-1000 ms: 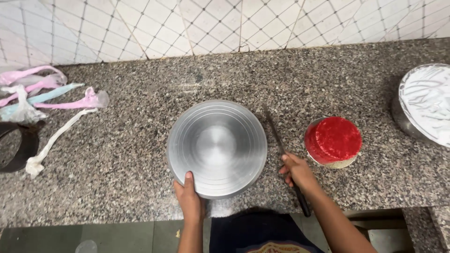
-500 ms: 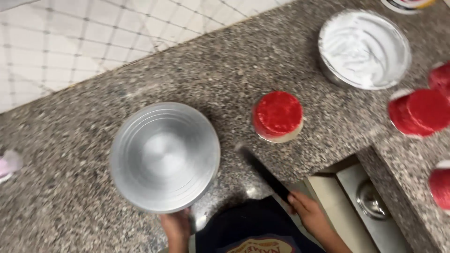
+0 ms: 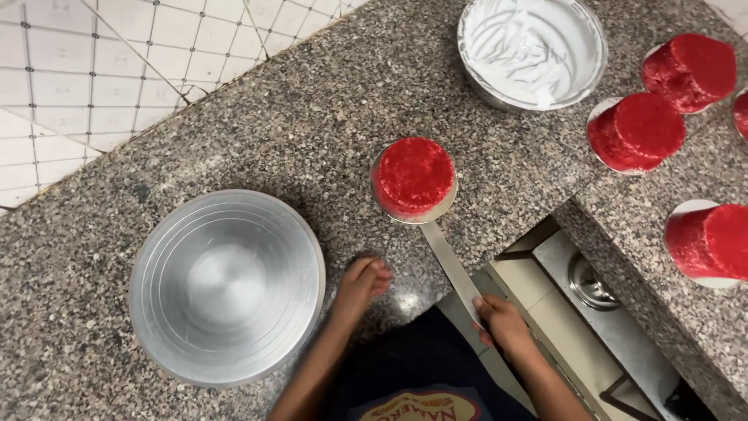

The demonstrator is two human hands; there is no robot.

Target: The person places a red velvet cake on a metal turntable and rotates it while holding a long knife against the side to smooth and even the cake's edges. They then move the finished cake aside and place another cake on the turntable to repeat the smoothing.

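A small round red cake [image 3: 414,176] sits on a round board on the speckled granite counter [image 3: 327,132]. My right hand [image 3: 502,321] grips the handle of a long flat metal spatula [image 3: 450,265], whose blade tip reaches under the cake's board. My left hand [image 3: 360,284] rests on the counter with fingers curled, holding nothing, just right of a round metal turntable [image 3: 226,284].
A metal bowl of white cream [image 3: 531,48] stands at the back right. Several more red cakes [image 3: 635,131] [image 3: 689,66] [image 3: 710,242] sit on the counter's right wing. A sink with a drain [image 3: 590,287] lies below the counter's edge.
The view swung further right. My right hand pushed the spatula blade forward to the red cake. My left hand left the turntable's rim and settled on the counter.
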